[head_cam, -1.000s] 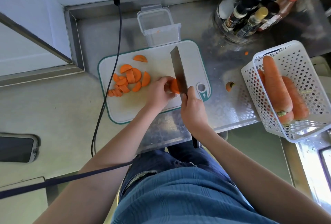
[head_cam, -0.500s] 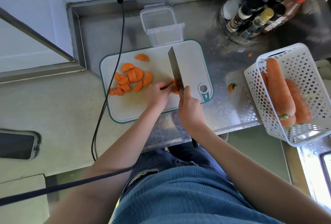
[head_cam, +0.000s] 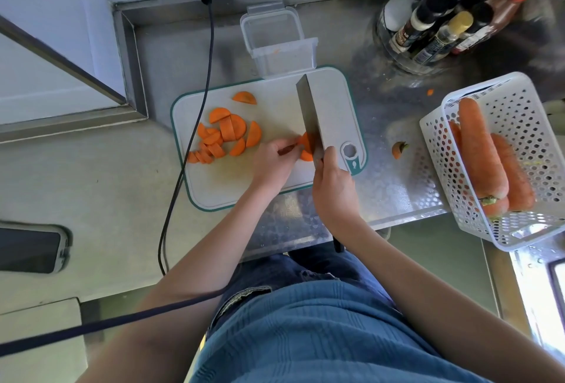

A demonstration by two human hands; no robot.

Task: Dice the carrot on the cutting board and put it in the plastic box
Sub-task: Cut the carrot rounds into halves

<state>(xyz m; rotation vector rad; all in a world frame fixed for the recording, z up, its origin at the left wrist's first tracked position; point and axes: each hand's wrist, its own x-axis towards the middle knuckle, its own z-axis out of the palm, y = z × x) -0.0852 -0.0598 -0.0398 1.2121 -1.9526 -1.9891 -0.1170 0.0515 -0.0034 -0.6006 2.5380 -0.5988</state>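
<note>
A white cutting board with a teal rim lies on the steel counter. Several half-moon carrot slices are heaped on its left part. My right hand grips the handle of a cleaver, whose blade stands on the last carrot stub. My left hand pinches that stub from the left, fingertips close to the blade. The clear plastic box sits open just behind the board, with only a tiny orange speck inside.
A white perforated basket with whole carrots stands at the right. A cut carrot top lies between board and basket. Sauce bottles crowd the back right. A black cable hangs over the board's left edge; a phone lies far left.
The cleaver has cut further into the carrot stub, which is now shorter. My left hand's fingertips have drawn back slightly, and the view has shifted a little.
</note>
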